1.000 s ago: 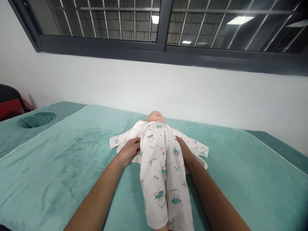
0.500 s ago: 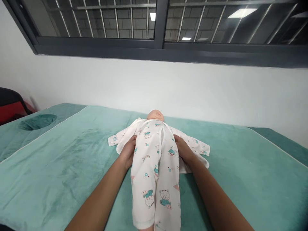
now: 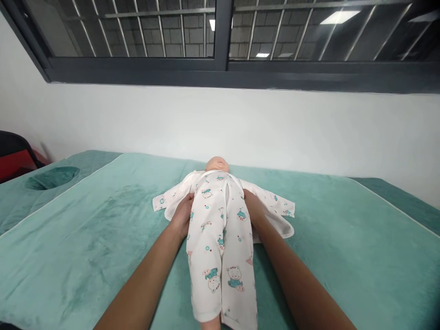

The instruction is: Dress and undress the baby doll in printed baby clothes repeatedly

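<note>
A baby doll lies on its back, its bald head (image 3: pixel 217 164) toward the wall. White trousers (image 3: pixel 206 247) with cartoon animal prints cover its trunk and legs, and a bare foot end (image 3: pixel 211 323) pokes out below one cuff. Under the trousers spreads a matching white top (image 3: pixel 280 206), sleeves stretched out to both sides. My left hand (image 3: pixel 183 214) is closed on the left edge of the trousers near the waist. On the opposite edge, my right hand (image 3: pixel 253 206) grips them too, a little higher; its fingertips are mostly hidden.
The doll rests on a green plush cover (image 3: pixel 103 238) over a bed with a round hole (image 3: pixel 52 178) at the left. Behind stands a white wall (image 3: pixel 220 123) below a dark-framed, barred window (image 3: pixel 220 68). A red and black object (image 3: pixel 15 156) sits at far left.
The view has shifted slightly, so the doll appears a little further left. My right hand has slid slightly upward along the trouser edge. More of the foot end shows below the cuff.
</note>
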`<state>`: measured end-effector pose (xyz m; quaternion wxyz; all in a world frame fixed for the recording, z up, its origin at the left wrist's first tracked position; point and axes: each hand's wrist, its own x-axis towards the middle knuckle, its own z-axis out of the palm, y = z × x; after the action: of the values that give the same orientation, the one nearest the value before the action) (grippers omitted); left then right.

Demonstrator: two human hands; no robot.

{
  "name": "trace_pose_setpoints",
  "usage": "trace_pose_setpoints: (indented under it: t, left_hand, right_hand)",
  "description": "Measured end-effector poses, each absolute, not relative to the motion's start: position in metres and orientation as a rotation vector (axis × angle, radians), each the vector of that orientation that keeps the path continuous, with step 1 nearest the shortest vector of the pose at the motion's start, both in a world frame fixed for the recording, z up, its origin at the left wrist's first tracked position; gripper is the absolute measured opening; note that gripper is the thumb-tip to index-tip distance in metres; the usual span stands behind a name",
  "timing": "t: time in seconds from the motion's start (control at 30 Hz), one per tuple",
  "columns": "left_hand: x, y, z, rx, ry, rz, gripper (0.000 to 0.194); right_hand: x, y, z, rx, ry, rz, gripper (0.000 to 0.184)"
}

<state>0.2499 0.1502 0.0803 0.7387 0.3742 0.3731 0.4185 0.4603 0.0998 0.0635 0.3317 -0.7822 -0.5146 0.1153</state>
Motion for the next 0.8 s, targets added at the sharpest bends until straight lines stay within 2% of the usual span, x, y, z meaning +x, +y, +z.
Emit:
trace_pose_setpoints:
  t: [0.2, 0.33, 0.4, 0.57, 0.7, 0.8]
  left_hand:
    - [0.248, 0.159, 0.079, 1.354, 1.002, 1.047, 0.008]
    - [0.233, 0.149, 0.071, 1.548, 1.103, 1.108, 0.019]
    - [0.22, 0.134, 0.064, 1.805, 1.121, 1.076, 0.023]
    - [0.191, 0.094, 0.044, 2.542, 0.87, 0.832, 0.031]
    - [0.187, 0.081, 0.047, 2.564, 0.745, 0.828, 0.037]
    - [0.192, 0.075, 0.062, 2.248, 0.752, 0.867, 0.043]
  right_hand:
    - [0.462, 0.086, 0.063, -2.006, -1.368, 0.284, 0.014]
    - [0.457, 0.053, 0.063, -1.841, -1.493, 0.16, 0.015]
    - [0.451, 0.028, 0.062, -1.787, -1.599, 0.091, 0.014]
    - [0.431, -0.031, 0.054, -1.674, -1.917, -0.028, 0.03]
    - [0.422, -0.036, 0.052, -1.637, -2.02, -0.122, 0.027]
    - [0.415, -0.014, 0.055, -1.625, -2.065, -0.078, 0.021]
